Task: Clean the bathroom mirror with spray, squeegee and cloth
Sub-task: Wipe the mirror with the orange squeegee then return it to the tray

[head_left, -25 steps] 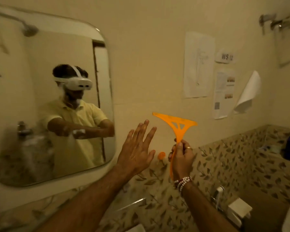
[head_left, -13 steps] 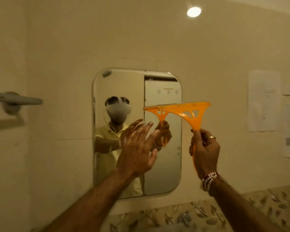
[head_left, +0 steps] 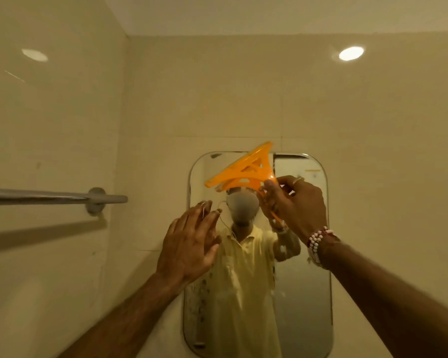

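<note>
**Squeegee raised to the mirror's top**

Beige tiled bathroom wall. Nearest, the left hand point(head_left: 189, 244) spread flat, empty. The right hand point(head_left: 296, 205) grips the orange plastic squeegee point(head_left: 243, 171) against the rounded wall mirror point(head_left: 303, 293), blade tilted. Next: level it, pull down.

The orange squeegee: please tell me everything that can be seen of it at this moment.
The squeegee looks like bright orange plastic: a wide blade bar joined to a narrow handle by a fan-shaped neck with cut-out holes. It is tilted, blade end up at the right and lower at the left, before the upper part of the mirror. The right hand grips the handle; the left hand is open and apart from it. Whether the blade touches the glass cannot be told.
</note>
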The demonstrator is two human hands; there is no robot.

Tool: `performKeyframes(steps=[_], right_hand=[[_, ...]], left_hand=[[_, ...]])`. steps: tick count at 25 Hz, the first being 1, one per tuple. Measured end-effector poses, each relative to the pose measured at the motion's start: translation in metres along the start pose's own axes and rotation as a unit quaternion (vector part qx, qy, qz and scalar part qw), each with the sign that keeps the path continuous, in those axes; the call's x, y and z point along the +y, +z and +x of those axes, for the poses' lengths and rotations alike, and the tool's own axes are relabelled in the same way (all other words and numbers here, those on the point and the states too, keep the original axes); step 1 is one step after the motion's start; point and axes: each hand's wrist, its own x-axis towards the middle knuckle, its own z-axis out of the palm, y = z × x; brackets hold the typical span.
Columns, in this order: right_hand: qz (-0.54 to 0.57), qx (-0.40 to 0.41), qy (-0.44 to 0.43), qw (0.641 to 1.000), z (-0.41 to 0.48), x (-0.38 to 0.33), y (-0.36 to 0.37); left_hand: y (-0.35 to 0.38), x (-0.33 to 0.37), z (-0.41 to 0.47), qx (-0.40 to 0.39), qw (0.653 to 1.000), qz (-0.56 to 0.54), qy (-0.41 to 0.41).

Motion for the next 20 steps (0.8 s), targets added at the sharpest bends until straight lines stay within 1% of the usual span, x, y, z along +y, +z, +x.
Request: performKeyframes(steps=[4,6,8,10,12,17,20], right_hand=[[-0.113,-0.066,-0.076,0.989,0.025,-0.02,0.017],[-0.173,-0.076,-0.105,0.976,0.039,-0.032,0.026],[-0.218,-0.073,-0.163,0.959,0.05,-0.041,0.036],[-0.263,-0.096,-0.206,0.938,0.058,-0.044,0.043],[-0.298,-0.122,-0.216,0.922,0.061,-0.046,0.049],[-0.331,-0.136,-0.242,0.902,0.062,-0.051,0.063],[-0.34,-0.14,-0.249,0.896,0.061,-0.048,0.066]], left_hand=[[0.005,-0.015,0.001,-0.084,0.996,0.031,-0.003],[0.011,-0.023,0.003,-0.108,0.993,0.041,-0.004],[0.015,-0.028,0.004,-0.125,0.991,0.037,0.002],[0.022,-0.033,0.002,-0.123,0.992,0.037,0.014],[0.028,-0.036,0.0,-0.104,0.994,0.037,0.023],[0.041,-0.043,-0.007,-0.094,0.995,0.004,0.016],[0.042,-0.047,-0.008,-0.097,0.995,-0.008,0.028]])
